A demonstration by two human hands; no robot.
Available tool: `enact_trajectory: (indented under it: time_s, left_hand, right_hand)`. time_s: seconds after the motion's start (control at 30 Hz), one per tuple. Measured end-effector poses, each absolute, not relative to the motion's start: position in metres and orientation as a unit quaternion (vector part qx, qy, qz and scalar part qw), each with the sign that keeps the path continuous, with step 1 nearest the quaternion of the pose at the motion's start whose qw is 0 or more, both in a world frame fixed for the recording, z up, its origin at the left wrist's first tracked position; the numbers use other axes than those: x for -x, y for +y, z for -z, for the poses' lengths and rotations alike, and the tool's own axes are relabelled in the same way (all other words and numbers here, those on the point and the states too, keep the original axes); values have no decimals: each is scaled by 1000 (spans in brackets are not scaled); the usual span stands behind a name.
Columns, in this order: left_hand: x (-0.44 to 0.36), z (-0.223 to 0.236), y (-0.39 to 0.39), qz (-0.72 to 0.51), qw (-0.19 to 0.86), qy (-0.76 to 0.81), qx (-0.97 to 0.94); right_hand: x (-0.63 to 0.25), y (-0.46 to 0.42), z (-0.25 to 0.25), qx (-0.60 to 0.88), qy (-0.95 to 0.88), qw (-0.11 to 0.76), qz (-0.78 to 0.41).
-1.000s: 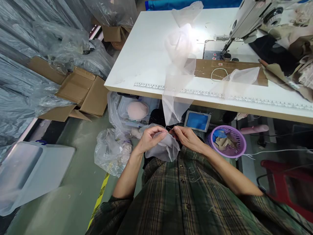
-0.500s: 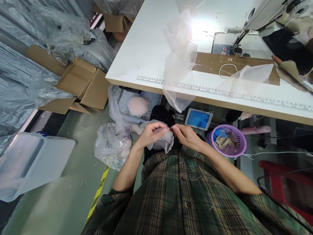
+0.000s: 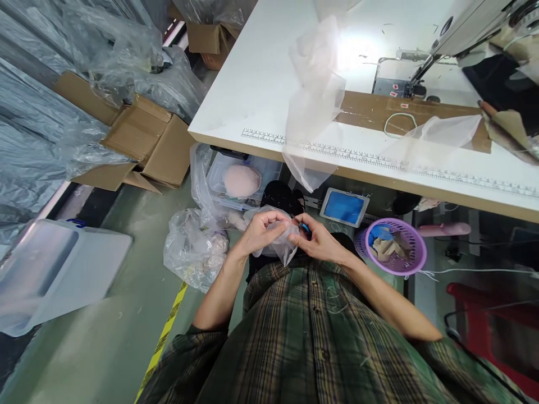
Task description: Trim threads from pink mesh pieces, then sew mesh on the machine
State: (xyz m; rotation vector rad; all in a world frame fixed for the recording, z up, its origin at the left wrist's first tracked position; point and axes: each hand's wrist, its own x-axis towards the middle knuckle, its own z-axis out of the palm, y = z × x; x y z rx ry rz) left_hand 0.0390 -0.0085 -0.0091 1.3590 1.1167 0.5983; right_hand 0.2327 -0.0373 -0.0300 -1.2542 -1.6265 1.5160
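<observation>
Over my lap, my left hand point(image 3: 265, 231) is closed on a piece of sheer white fabric point(image 3: 283, 247), which droops below the fingers in soft folds. My right hand point(image 3: 318, 240) meets it at the fabric's edge, fingers bent round a small blue-handled tool point(image 3: 305, 228). Its shape suggests thread snips, but the fingers cover most of it. The fingertips of both hands nearly touch, and the exact spot between them is hard to make out. More sheer white fabric point(image 3: 314, 106) lies on the sewing table above and hangs over its front edge.
A sewing machine point(image 3: 458, 45) stands on the white table point(image 3: 252, 73), which has a printed ruler along its edge. Below are a purple basket point(image 3: 421, 247) with scraps, a blue-screened panel point(image 3: 344, 207) and a plastic bag point(image 3: 191, 249). Cardboard boxes point(image 3: 137, 134) lie at left.
The blue-handled tool now shows in my right hand, whose fingers have curled further in beside the fabric. My left hand keeps its hold. The view has shifted slightly.
</observation>
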Motion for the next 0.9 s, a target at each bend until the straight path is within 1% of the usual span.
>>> enact_trajectory:
  time_s: [0.07, 0.13, 0.23, 0.3, 0.4, 0.47, 0.57, 0.6, 0.67, 0.73, 0.8, 0.9]
  left_hand:
    - [-33, 13, -7, -230, 572, 488, -618]
    - [-27, 21, -5, -202, 503, 507, -670]
    - [-18, 42, -4, -179, 338, 545, -746]
    - [-15, 60, -7, -161, 275, 540, -779]
    - [-13, 84, -17, -123, 265, 501, -815]
    - [-12, 97, -26, -106, 261, 492, -824]
    - [-11, 105, -33, -108, 252, 500, -822]
    - [-11, 105, -34, -115, 251, 502, -819]
    - [-10, 101, -33, -138, 249, 507, -813]
    - [-10, 91, -29, -181, 250, 511, -802]
    - [-11, 78, -22, -240, 256, 512, -784]
    - [-16, 54, -11, -340, 288, 511, -735]
  right_hand:
    - [-229, -42, 44, 445, -590, 297, -605]
    - [-224, -44, 63, 455, -585, 292, -604]
    - [-219, -42, 90, 521, -607, 253, -544]
    - [-219, -40, 101, 552, -621, 239, -502]
    - [-223, -39, 99, 573, -630, 253, -460]
    - [-226, -36, 85, 577, -649, 292, -400]
    - [-226, -21, 55, 568, -692, 384, -225]
    - [-225, -14, 46, 570, -700, 400, -157]
    - [-224, 3, 32, 593, -704, 388, -50]
    - [-223, 17, 24, 623, -702, 344, 10]
    - [-224, 24, 21, 634, -706, 315, 25]
    - [-226, 15, 20, 596, -738, 315, -1]
